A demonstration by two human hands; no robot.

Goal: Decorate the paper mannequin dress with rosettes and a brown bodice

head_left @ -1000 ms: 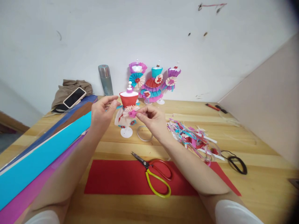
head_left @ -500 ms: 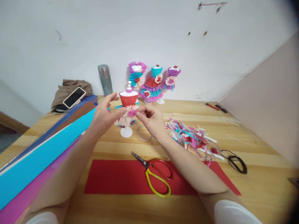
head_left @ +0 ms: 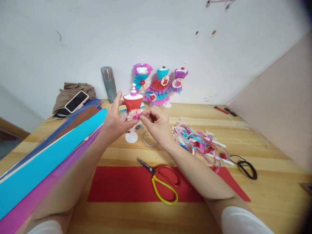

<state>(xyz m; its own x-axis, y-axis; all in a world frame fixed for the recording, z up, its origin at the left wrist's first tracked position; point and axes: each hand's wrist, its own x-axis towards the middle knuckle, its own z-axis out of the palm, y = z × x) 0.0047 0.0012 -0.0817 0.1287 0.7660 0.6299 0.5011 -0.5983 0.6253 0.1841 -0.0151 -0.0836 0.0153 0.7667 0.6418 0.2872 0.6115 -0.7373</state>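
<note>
A small white dress form (head_left: 131,137) stands upright on its round base, dressed in a red paper bodice (head_left: 133,104). At its waist sits a pleated pale-pink paper flower (head_left: 134,113) with a bright pink centre. My left hand (head_left: 114,118) is wrapped round the form from the left, thumb against the flower's lower edge and fingers partly hidden behind the form. Thumb and forefinger of my right hand (head_left: 156,122) pinch the flower at its pink centre from the right. Small blue and red flowers on the skirt show partly below my left thumb.
Scissors (head_left: 152,172) lie on a red paper sheet (head_left: 117,185) in front. Paper scraps (head_left: 200,139) and a black cord (head_left: 247,169) are at right, a tape ring (head_left: 147,139) behind my right wrist. Several dressed forms (head_left: 159,84) and a flask (head_left: 109,84) stand behind; coloured paper (head_left: 48,162) and a phone (head_left: 76,101) lie left.
My left thumb has moved down and right, from the flower's left side to under its centre, and the left fingers have closed in on the form. The right hand keeps its pinch.
</note>
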